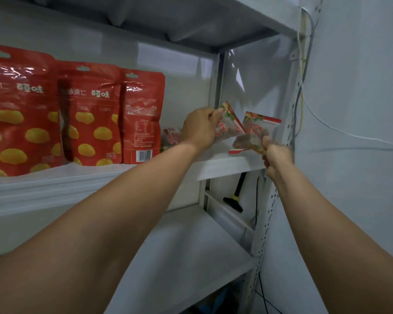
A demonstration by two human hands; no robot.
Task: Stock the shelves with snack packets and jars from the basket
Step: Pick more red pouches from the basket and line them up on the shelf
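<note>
Both arms stretched up to the right end of the shelf [225,165]. Left hand [199,130] closed on a packet [228,124], pinched at its upper corner, probably to stand it upright against the back. Right hand [276,155] closed on a second packet [253,132], gripped at the lower edge and tilted, likely to drop it in just beside the first, near the upright post. Both packets small, partly clear, brown pieces showing inside. Behind the left hand, another like packet [171,137] already down on the shelf. Further left of that hand, three red pouches [91,114] standing in a row, faces outward, one turned back-to-front. Basket out of view; no jars visible.
</note>
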